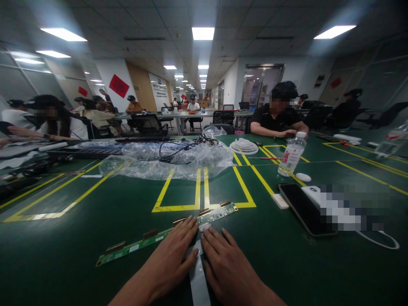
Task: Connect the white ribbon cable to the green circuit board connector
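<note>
A long, narrow green circuit board (140, 245) with several copper-coloured tabs along its far edge lies slantwise on the green table. A pale flat ribbon cable (198, 278) runs from a white connector (205, 227) at the board's near edge toward me. My left hand (175, 248) lies over the middle of the board with its fingers stretched out, hiding part of it, its thumb at the cable. To the right of the cable, my right hand (225, 263) rests with its fingers extended and fingertips by the connector. Neither hand is wrapped around anything.
Clear plastic wrap (178, 163) with black cables (188, 146) lies farther back, beside a white round grille (244, 146). On the right are a bottle (291, 155), a phone (306, 208) and a white cord (387, 242). Across the table sits a person (279, 114).
</note>
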Tool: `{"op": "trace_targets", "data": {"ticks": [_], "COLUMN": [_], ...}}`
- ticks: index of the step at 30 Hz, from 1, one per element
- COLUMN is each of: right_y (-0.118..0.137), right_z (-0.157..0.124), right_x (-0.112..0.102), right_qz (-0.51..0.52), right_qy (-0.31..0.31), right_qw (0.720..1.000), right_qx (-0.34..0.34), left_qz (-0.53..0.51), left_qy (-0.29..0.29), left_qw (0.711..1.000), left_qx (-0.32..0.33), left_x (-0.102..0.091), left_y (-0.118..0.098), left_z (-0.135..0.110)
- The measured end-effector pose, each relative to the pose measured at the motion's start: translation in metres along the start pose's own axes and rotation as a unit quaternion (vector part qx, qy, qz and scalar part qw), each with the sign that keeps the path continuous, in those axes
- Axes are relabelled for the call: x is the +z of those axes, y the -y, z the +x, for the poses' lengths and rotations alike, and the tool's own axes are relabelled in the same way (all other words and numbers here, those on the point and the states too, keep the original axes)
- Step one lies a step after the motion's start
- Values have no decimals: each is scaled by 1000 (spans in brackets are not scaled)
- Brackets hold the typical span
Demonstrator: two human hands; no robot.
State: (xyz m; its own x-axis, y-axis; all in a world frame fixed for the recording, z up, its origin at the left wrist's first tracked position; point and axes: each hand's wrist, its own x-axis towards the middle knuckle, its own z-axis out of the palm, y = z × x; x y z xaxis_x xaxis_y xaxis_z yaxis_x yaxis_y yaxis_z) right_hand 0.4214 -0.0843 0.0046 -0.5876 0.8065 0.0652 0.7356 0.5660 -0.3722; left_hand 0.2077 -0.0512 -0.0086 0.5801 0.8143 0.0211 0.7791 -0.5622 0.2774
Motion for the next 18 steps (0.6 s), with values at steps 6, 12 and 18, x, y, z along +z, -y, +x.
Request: {"op": "trace_targets", "data": {"ticks": [6, 12, 18], "right_y": [2, 3, 6], "right_z": [1, 1, 0], "right_x": [-1, 5, 7], "right_qz": [4, -3, -1], "right_qy": [1, -8, -13], "right_qw": [1000, 1000, 1000], "right_qx": [-2, -3, 4], "left_qz": [13, 15, 13], "left_qy": [8, 17, 5], "left_qw": [1000, 1000, 1000], "left_qx": [6, 3, 9], "left_x": [0, -2, -1], "left_y": [1, -1, 0], "left_z": [0, 1, 1]}}
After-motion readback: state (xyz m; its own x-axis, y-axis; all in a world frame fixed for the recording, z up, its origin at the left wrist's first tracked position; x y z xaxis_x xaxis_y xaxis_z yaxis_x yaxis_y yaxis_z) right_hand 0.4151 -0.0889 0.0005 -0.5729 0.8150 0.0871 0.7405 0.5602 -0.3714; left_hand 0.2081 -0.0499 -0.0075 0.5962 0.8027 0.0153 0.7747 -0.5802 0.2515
